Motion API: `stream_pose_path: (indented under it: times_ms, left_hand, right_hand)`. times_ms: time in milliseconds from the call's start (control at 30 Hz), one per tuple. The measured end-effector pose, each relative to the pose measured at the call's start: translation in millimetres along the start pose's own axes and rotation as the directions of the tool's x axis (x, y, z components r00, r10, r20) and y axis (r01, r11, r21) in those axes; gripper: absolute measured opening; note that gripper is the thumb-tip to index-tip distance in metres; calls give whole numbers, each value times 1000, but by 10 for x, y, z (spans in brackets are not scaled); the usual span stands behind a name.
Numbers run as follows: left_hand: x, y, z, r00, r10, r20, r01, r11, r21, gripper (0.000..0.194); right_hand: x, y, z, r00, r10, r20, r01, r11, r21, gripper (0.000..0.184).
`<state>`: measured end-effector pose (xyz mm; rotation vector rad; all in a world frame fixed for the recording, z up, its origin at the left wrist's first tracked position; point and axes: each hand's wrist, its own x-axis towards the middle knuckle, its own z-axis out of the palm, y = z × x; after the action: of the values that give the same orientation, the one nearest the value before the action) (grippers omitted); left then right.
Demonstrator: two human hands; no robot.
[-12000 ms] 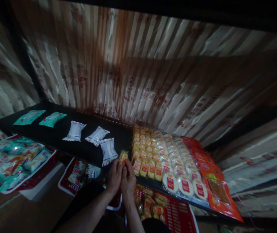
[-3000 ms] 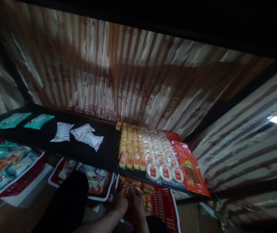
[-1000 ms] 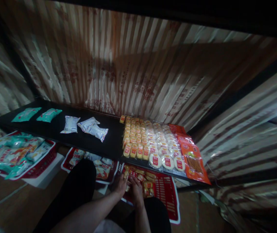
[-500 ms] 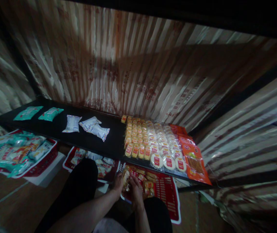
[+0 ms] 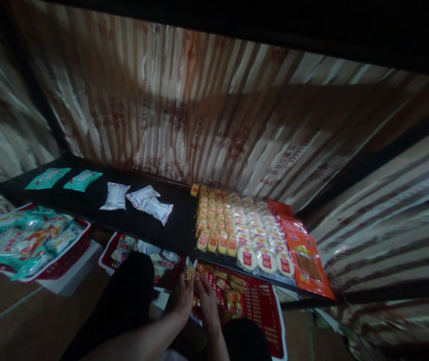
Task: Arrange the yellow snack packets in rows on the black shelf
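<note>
Both my hands are low, over the near left corner of a red basket [image 5: 263, 311] that holds several small yellow snack packs. My left hand [image 5: 182, 297] is closed on a small yellow snack pack [image 5: 189, 272], held upright. My right hand [image 5: 207, 301] lies beside it with fingers curled over the packs in the basket; what it grips is hidden. Above, on the black shelf [image 5: 173, 228], rows of yellow packs [image 5: 214, 220], round white packs [image 5: 263, 250] and orange packets [image 5: 304, 250] lie side by side.
On the shelf's left part lie white striped packets [image 5: 139, 200] and two green packets [image 5: 64, 179]. Below it stand a second red basket [image 5: 139, 250] and a red basket of mixed bags [image 5: 30, 243] on the left. My dark-clothed knee [image 5: 124, 296] is in front. A striped sheet backs the shelf.
Twelve seconds ago both hands held a yellow pack at the shelf edge; they have since dropped to the red basket. In the last second my left hand lifted a pack slightly.
</note>
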<state>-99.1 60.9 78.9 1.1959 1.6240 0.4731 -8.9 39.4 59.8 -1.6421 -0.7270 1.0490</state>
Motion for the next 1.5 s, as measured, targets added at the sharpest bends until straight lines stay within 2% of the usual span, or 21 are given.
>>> stream_pose_path:
  times_ms: [167,300,400,567,800,1000,1267,1500]
  left_hand:
    - [-96,11,-50,996,46,-76,-52,996,-72,28]
    - [-74,-59,-31,968,155,-198,-200,951,-236,26]
    - [-43,-83,-41,941,208,-267,-286,911,-299,29]
    - [24,-18,-137,900,293,-323,-389,874,-292,27]
    - [199,34,-233,846,334,-415,-466,842,-273,29]
    - [376,172,-399,833,332,-443,-473,842,-259,25]
    - [636,393,-576,873,277,-401,-392,887,-242,29]
    - [816,466,-616,874,264,-407,-390,882,-265,33]
  right_hand:
    - [-39,-122,88,998,-37,53,40,998,-58,51]
    - [-72,-248,146,998,-38,46,41,997,-60,53]
    - [-91,-346,192,995,-58,77,64,995,-72,53]
    - [-71,-470,312,986,-115,120,129,986,-110,51]
    - [81,-614,484,966,-250,63,258,929,-265,41]
    - [249,-723,632,954,-299,-10,280,903,-325,40]
    - [388,-827,841,920,-371,-129,321,900,-296,29]
    - [575,-895,940,898,-425,-114,378,878,-295,23]
